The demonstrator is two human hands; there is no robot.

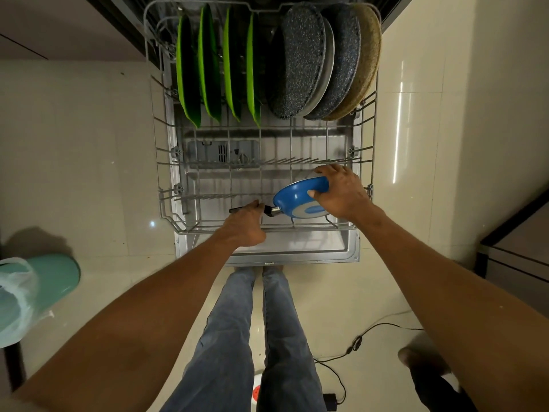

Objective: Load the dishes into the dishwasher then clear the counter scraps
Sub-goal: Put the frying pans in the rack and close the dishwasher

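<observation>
Head view: the left hand (pixel 245 223) grips the black handle of a blue pan (pixel 300 199), while the right hand (pixel 341 193) clasps its rim, both low in the middle of the frame. Pan tilted on edge, long axis running left-right, over the rack (pixel 166 162)'s near right tines. Green plates (pixel 208 66) and speckled dishes (pixel 303 63) stand upper centre.

The pulled-out wire rack (pixel 166 138) had four green plates (pixel 209 63) standing on edge at the back left, speckled round plates (pixel 300 63) leaning beside them, and a blue pan (pixel 297 194) up front.
</observation>
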